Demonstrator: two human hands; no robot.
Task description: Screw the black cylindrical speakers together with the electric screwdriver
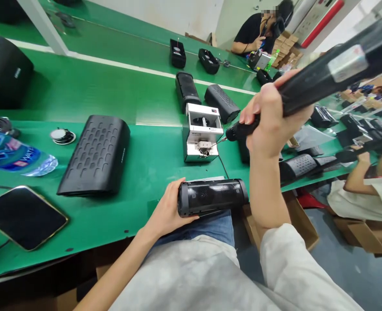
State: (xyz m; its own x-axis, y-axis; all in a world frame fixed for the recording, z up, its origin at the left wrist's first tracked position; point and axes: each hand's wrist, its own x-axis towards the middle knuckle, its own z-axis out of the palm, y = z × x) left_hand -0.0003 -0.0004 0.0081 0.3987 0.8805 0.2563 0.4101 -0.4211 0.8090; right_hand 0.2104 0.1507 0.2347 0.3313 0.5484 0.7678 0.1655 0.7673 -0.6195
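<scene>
Black speaker [213,196] held now in left grip [166,207] by near edge of tabletop [152,151]; power screwdriver [310,84] clasped in right grip [271,119], bit [222,140] pointed at silver machine [203,122] beyond speaker.

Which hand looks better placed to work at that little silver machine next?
Probably the right hand: it grips the black driver, whose tip appears to be at the silver machine. The left hand is busy holding one end of the black speaker.

Green bench [148,160]: phone [25,217], bottle [14,153], black casing [93,153], silver machine [197,138].
</scene>
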